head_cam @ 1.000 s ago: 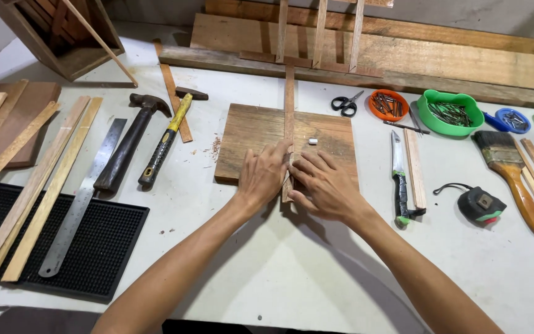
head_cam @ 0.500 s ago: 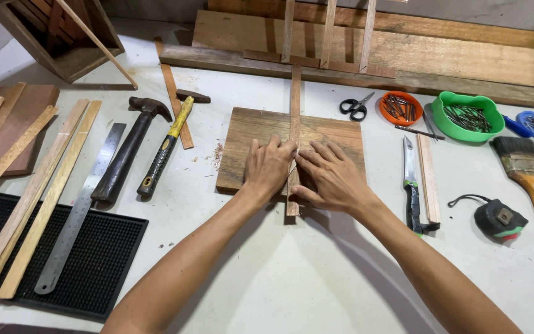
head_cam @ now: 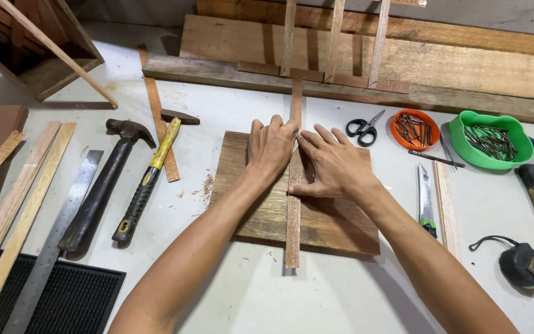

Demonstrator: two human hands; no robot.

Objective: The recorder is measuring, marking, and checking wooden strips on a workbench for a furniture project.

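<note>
The thin wood strip (head_cam: 293, 185), earlier overhanging more, is now slid further up the square board (head_cam: 316, 216) on the worktop (head_cam: 230, 117), pinned flat by left hand (head_cam: 271, 148) and right hand (head_cam: 335, 166), fingers spread, nothing clasped.

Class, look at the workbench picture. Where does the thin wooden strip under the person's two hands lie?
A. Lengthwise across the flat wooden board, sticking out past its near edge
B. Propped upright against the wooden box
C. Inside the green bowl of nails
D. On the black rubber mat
A: the thin wooden strip lies flat on the wooden board, its near end past the board's edge, with the left hand and right hand pressing beside it.
</note>
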